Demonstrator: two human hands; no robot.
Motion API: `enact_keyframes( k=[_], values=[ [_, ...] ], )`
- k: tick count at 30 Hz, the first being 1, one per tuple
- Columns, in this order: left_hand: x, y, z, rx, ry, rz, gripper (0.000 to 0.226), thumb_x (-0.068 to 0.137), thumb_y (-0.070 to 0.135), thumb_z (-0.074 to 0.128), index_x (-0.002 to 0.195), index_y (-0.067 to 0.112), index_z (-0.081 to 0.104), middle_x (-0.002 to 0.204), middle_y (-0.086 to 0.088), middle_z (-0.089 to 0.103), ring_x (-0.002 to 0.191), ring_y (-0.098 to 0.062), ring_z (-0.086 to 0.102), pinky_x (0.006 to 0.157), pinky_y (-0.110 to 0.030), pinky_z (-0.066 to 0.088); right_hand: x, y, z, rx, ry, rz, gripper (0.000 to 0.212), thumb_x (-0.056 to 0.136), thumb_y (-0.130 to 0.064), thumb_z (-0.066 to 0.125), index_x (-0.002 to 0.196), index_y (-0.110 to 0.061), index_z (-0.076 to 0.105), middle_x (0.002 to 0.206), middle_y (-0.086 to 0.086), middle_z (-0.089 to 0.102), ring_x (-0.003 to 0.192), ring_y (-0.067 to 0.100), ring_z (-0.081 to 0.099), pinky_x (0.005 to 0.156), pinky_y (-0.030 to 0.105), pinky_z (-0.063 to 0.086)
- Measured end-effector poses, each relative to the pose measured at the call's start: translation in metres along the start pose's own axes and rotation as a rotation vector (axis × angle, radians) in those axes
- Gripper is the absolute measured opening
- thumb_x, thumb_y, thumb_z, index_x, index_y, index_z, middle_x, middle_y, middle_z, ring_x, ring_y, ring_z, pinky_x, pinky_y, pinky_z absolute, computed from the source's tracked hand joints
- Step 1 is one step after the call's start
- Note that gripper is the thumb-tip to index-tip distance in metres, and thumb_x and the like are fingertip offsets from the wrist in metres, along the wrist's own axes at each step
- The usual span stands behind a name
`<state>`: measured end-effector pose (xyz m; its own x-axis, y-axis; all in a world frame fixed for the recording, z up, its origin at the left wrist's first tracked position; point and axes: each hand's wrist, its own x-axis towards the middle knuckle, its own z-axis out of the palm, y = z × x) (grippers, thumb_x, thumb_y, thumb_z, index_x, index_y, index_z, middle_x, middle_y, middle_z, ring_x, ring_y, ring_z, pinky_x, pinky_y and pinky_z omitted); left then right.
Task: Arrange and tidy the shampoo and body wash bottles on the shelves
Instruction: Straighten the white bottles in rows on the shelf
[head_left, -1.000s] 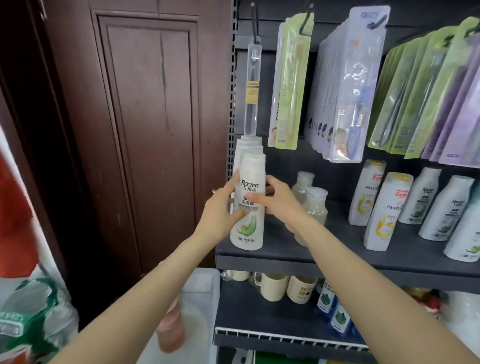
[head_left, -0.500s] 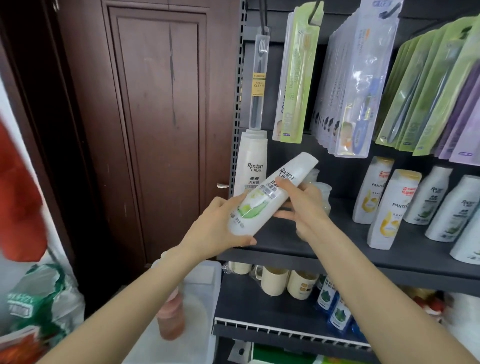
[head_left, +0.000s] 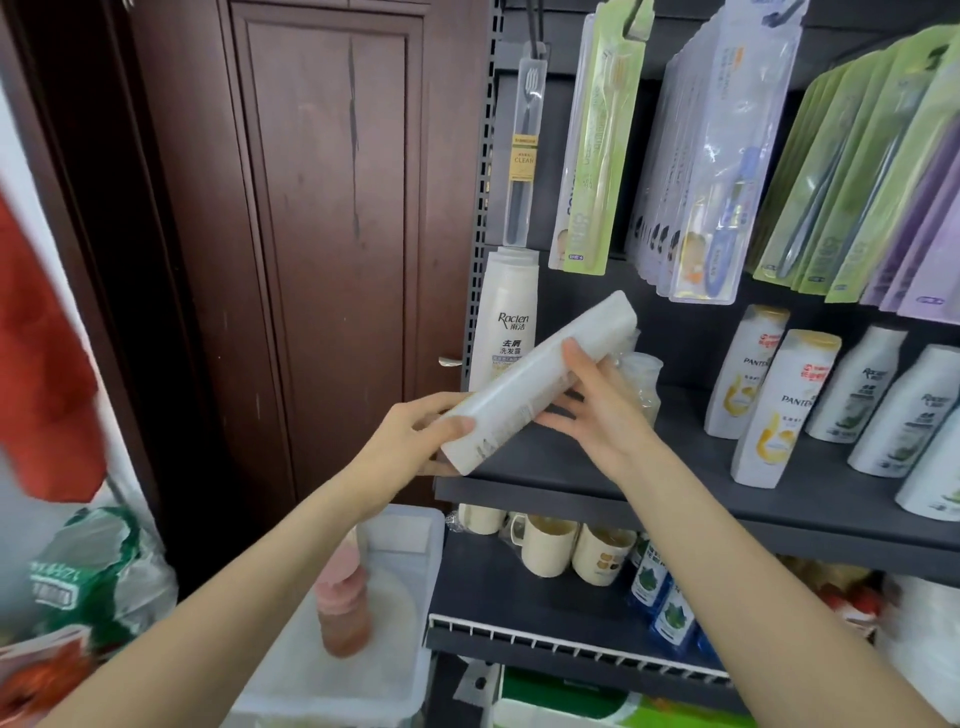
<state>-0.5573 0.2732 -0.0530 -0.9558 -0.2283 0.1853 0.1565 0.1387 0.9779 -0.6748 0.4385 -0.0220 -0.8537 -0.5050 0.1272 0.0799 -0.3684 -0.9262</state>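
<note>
A white shampoo bottle (head_left: 535, 384) is held tilted in front of the dark shelf (head_left: 571, 483), its back label facing me and its cap end up to the right. My left hand (head_left: 415, 441) grips its lower end. My right hand (head_left: 592, 400) holds its upper part, thumb on top and fingers underneath. Behind it a second white Raclen bottle (head_left: 506, 322) stands upright at the shelf's left end. To the right stand two Pantene bottles (head_left: 779, 410) and several white Raclen bottles (head_left: 904, 410).
Packaged toothbrushes (head_left: 727, 156) hang above the shelf. Two clear-wrapped bottles (head_left: 641, 379) stand behind my right hand. Cream mugs (head_left: 550, 545) and blue bottles (head_left: 654, 577) fill the lower shelf. A brown door (head_left: 322, 234) is left; a white bin (head_left: 374, 623) with a pink bottle sits below.
The bottle was lifted off the shelf and tilted, then turned about its length so the printed front faces away and the back label shows. Both hands stayed on it.
</note>
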Motion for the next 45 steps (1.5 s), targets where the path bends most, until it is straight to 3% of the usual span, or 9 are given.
enact_keyframes(
  k=[7,12,21,26,30,33,38,42,45],
  values=[
    [-0.004,-0.002,-0.002,-0.286,0.098,-0.055,0.026,0.089,0.027,0.056,0.111,0.013,0.057,0.112,-0.018,0.066,0.096,-0.040,0.066,0.080,-0.041,0.057,-0.002,-0.002,0.008,-0.043,0.221,-0.036,0.021,0.083,-0.027,0.070,0.095,-0.020,0.054,0.093,0.003,0.067,0.084,0.017,0.067,0.063,0.041,0.059],
    [-0.009,0.000,-0.009,-0.319,0.089,-0.075,0.032,0.094,0.039,0.046,0.120,0.023,0.058,0.106,-0.017,0.069,0.092,-0.037,0.068,0.076,-0.039,0.058,-0.008,-0.002,-0.004,-0.081,0.113,-0.050,0.039,0.088,-0.026,0.064,0.124,-0.013,0.054,0.111,0.007,0.069,0.098,0.022,0.069,0.079,0.043,0.059],
    [-0.007,-0.001,-0.008,-0.328,0.103,-0.133,0.045,0.090,0.051,0.040,0.119,0.023,0.058,0.103,-0.015,0.071,0.090,-0.036,0.069,0.073,-0.039,0.059,-0.008,-0.004,-0.007,-0.060,0.156,-0.045,0.029,0.087,-0.021,0.065,0.115,-0.016,0.059,0.108,0.006,0.071,0.096,0.019,0.069,0.074,0.039,0.059],
    [-0.008,0.001,-0.005,-0.189,0.169,0.041,0.029,0.091,0.037,0.049,0.112,0.019,0.058,0.103,-0.015,0.070,0.088,-0.033,0.069,0.074,-0.041,0.058,-0.006,-0.007,-0.007,-0.018,0.163,-0.013,0.027,0.088,-0.014,0.064,0.115,-0.011,0.058,0.110,0.011,0.069,0.100,0.023,0.068,0.082,0.039,0.058],
    [-0.007,0.001,-0.007,-0.030,0.197,0.200,0.020,0.082,0.026,0.069,0.100,0.025,0.061,0.096,0.001,0.070,0.091,-0.014,0.067,0.071,-0.025,0.056,-0.006,-0.010,-0.001,0.072,0.170,0.076,0.017,0.086,-0.012,0.066,0.101,-0.012,0.057,0.112,0.014,0.065,0.107,0.024,0.063,0.096,0.043,0.051],
    [-0.005,-0.002,-0.008,0.272,0.183,0.300,0.036,0.069,0.029,0.081,0.094,0.042,0.060,0.106,0.013,0.065,0.096,-0.008,0.062,0.082,-0.022,0.053,-0.005,-0.012,0.006,0.032,0.121,0.152,0.030,0.083,-0.022,0.071,0.105,-0.008,0.056,0.110,0.016,0.066,0.102,0.025,0.065,0.086,0.042,0.055],
    [-0.003,-0.010,-0.005,0.478,0.189,0.489,0.058,0.063,0.017,0.086,0.108,0.039,0.056,0.116,0.006,0.051,0.112,-0.010,0.053,0.095,-0.028,0.048,-0.001,-0.010,0.013,0.007,0.184,0.152,0.028,0.086,-0.015,0.068,0.109,-0.006,0.054,0.103,0.015,0.067,0.090,0.027,0.068,0.066,0.043,0.059],
    [-0.003,-0.013,-0.008,0.540,0.117,0.399,0.075,0.057,0.029,0.088,0.119,0.048,0.049,0.121,0.019,0.049,0.116,-0.001,0.048,0.101,-0.025,0.043,0.001,-0.009,0.012,-0.051,0.147,0.051,0.026,0.088,-0.008,0.063,0.112,-0.009,0.054,0.109,0.014,0.067,0.091,0.025,0.069,0.059,0.039,0.060],
    [-0.002,-0.011,-0.004,0.442,0.018,0.260,0.079,0.062,0.029,0.086,0.126,0.048,0.044,0.119,0.019,0.054,0.111,0.002,0.052,0.093,-0.019,0.045,0.001,-0.012,0.014,-0.142,0.117,-0.031,0.035,0.085,-0.008,0.067,0.118,-0.012,0.053,0.109,0.008,0.068,0.090,0.022,0.070,0.061,0.038,0.060]
  ],
)
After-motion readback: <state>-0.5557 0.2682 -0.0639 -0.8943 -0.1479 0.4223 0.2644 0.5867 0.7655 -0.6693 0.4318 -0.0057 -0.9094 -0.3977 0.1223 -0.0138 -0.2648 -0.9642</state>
